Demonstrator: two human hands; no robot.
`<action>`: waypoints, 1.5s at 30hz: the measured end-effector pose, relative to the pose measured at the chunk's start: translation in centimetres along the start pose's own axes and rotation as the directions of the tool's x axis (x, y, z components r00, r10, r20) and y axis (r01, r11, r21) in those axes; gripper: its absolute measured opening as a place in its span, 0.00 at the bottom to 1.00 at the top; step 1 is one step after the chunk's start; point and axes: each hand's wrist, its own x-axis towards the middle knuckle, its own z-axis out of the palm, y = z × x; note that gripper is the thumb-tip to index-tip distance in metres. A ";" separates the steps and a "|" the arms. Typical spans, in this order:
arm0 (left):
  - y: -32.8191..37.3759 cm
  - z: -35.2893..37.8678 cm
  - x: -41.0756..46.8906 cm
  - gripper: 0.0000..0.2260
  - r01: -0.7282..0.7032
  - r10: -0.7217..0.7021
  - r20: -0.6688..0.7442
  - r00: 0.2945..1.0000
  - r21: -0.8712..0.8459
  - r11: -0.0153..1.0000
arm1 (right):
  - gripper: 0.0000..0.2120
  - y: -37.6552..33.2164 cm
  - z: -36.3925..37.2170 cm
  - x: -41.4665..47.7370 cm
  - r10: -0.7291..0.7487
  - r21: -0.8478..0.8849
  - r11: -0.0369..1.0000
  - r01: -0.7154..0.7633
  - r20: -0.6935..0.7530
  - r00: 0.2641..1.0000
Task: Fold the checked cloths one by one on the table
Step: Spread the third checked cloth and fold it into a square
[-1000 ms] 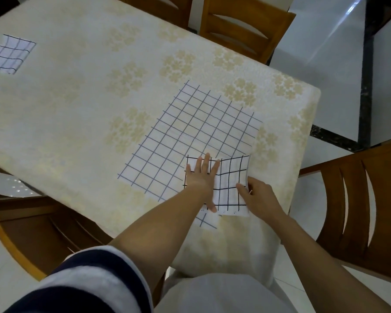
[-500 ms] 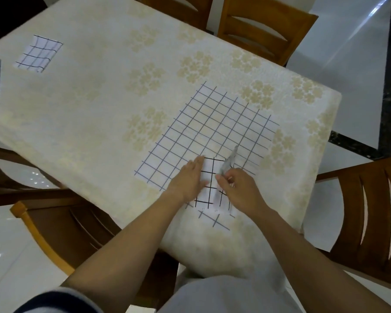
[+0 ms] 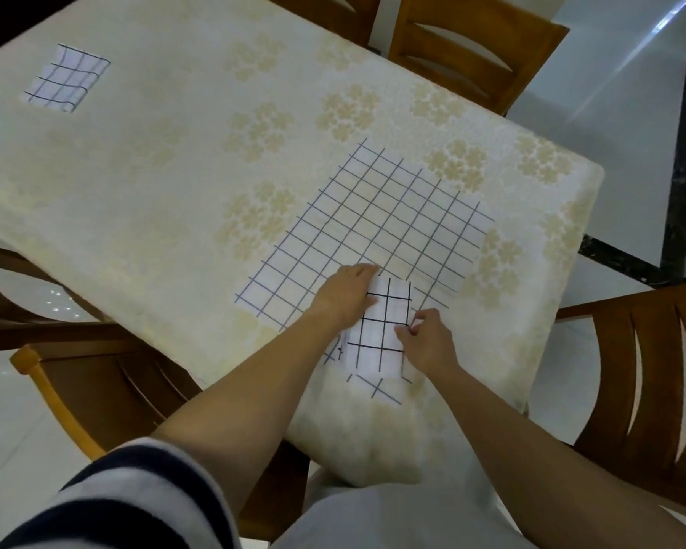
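Cloth (image 3: pixel 383 326), folded small, lies on a spread cloth (image 3: pixel 373 223) by the surface's (image 3: pixel 155 172) near corner. The left grip (image 3: pixel 345 299) presses flat on it, fingers straight; the right grip (image 3: pixel 428 342) pinches its right edge. Two folded cloths (image 3: pixel 66 77) sit far left. This one looks nearly finished; the spread cloth is unfolded.

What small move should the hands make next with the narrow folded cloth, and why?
Probably lay the pinched edge down and smooth it. The left hand presses flat on the small checked cloth, the right hand pinches its right edge, so the fold seems made but not yet pressed.
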 end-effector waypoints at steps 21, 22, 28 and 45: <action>1.4 -1.2 3.2 0.07 0.006 -0.009 0.142 0.990 0.020 1.000 | 0.12 -0.1 -0.7 2.0 0.045 0.070 0.996 -0.047 0.029 0.999; 1.4 -1.4 3.0 0.05 0.036 -0.017 0.171 0.985 -0.111 0.993 | 0.12 -0.1 -0.8 2.0 0.018 0.043 0.999 -0.020 0.037 0.999; 0.2 -2.4 2.0 0.06 0.020 0.027 0.120 0.992 -0.375 0.927 | 0.14 0.0 -2.3 2.7 -0.098 0.143 0.985 0.093 0.027 0.995; 1.6 -1.6 0.9 0.12 0.189 -0.287 -0.075 0.955 -0.591 0.784 | 0.17 1.5 -5.1 2.2 -0.346 -0.098 0.923 0.371 0.203 0.916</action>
